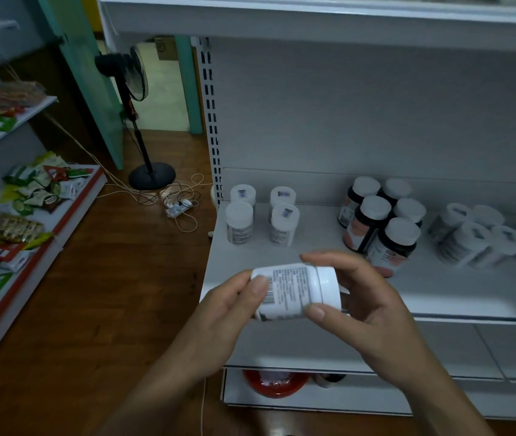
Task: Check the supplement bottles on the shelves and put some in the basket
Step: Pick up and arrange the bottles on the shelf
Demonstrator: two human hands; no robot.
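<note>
White bottle (294,291), perhaps supplements, sits between left hand (223,309) and right hand (368,305).

A smooth white plastic bottle (325,283) with a matt paper label (288,291) is being shown before matt white-painted metal shelving (454,294); glossy brown wooden flooring (99,303) is being shown at left.
</note>
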